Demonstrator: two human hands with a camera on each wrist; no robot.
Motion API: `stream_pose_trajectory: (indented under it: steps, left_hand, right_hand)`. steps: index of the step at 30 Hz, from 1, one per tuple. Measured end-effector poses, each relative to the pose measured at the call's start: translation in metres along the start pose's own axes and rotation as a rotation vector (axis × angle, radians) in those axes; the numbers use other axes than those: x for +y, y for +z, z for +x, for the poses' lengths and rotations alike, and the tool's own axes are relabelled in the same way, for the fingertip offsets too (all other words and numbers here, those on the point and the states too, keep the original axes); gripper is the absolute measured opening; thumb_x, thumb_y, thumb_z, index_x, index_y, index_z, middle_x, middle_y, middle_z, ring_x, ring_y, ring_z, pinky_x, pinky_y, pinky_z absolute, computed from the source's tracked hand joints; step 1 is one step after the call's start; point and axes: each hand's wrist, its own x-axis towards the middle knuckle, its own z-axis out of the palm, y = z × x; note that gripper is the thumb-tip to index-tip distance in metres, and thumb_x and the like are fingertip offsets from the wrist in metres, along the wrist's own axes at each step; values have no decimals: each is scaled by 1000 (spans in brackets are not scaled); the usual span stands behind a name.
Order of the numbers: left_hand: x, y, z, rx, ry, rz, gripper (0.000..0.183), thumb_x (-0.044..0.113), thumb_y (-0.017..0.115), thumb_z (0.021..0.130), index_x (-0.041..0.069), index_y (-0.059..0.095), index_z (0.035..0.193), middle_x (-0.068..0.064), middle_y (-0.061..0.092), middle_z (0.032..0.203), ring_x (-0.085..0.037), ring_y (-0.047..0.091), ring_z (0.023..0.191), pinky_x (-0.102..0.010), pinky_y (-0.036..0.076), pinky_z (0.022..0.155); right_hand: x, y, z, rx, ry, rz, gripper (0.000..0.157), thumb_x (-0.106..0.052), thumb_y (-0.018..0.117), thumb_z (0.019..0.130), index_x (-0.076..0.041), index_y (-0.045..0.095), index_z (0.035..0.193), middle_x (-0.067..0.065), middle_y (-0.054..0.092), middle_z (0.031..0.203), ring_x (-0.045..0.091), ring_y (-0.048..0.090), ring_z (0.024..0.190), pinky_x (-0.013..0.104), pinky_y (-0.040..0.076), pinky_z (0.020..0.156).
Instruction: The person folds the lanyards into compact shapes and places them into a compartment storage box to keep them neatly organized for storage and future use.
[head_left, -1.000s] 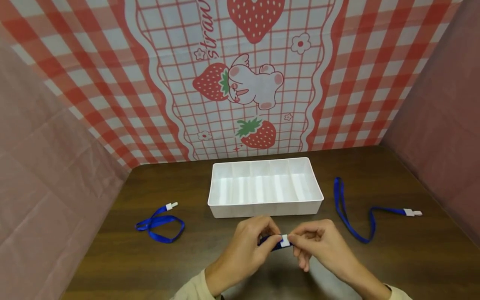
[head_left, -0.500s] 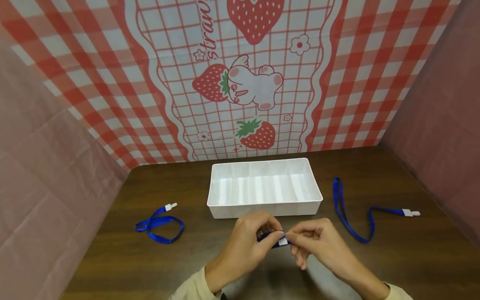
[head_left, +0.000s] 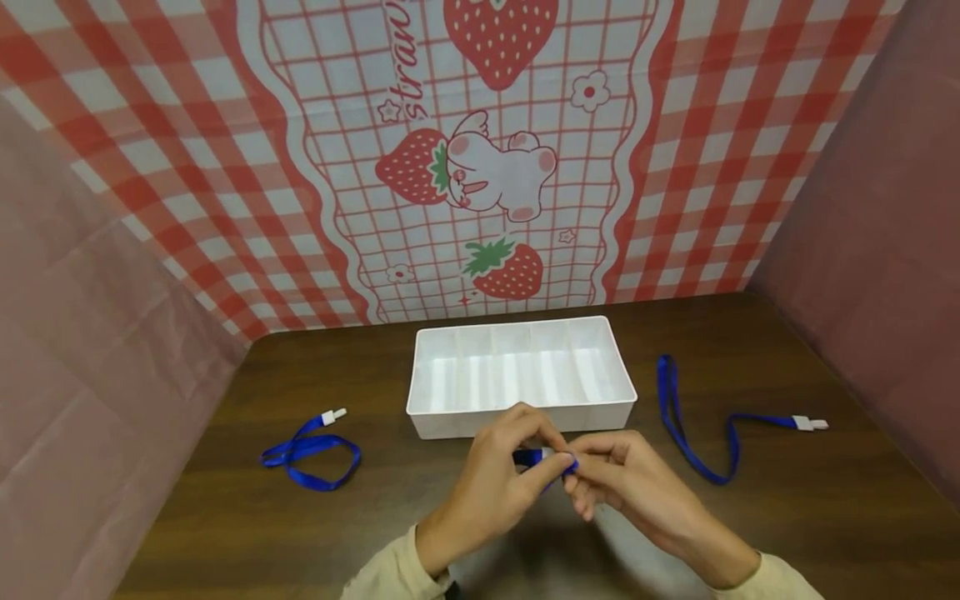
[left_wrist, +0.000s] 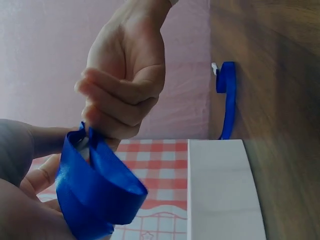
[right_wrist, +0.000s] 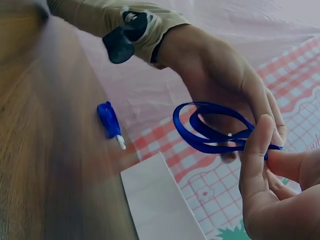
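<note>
A coiled blue lanyard (left_wrist: 100,190) is held up between both hands, its loops showing plainly in the right wrist view. My left hand (head_left: 495,475) grips the coil between thumb and fingers. From the other side, my right hand (head_left: 641,492) pinches the strap with thumb and forefinger, fingertips right at the left thumb. A little of the white clip (head_left: 547,452) peeks out near the left thumb; most of it is hidden by fingers and strap. Both hands are in front of the white divided box (head_left: 521,419).
One blue lanyard with a white clip (head_left: 315,450) lies looped on the table's left side. Another lanyard (head_left: 675,408) stretches in a wavy line on the right. A red checked cloth (head_left: 697,150) hangs behind the dark wooden table (head_left: 405,517), with pink cloth at both sides.
The blue strap end is now folded over by the fingertips and covers much of the white clip, which showed more before. Both hands have shifted slightly up and left in the head view.
</note>
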Motion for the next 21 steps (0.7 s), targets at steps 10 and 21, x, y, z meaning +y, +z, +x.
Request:
stream_pose_trajectory:
  steps: [10, 21]
  left_hand:
    - [-12, -1, -2, 21, 25, 52, 7, 16, 72, 92, 11, 69, 91, 3, 64, 89, -4, 56, 79, -23, 51, 67]
    - [-13, -6, 2, -2, 3, -3, 7, 19, 72, 93, 15, 69, 89, 6, 68, 86, -2, 59, 76, -24, 54, 67]
  right_hand:
    - [-10, -3, 6, -7, 59, 12, 25, -5, 45, 105, 7, 66, 110, 7, 70, 93, 13, 68, 77, 27, 57, 68]
    - [-19, -4, 12, -47, 93, -133, 20, -3, 54, 101, 12, 64, 109, 13, 71, 91, 18, 70, 74, 35, 60, 67]
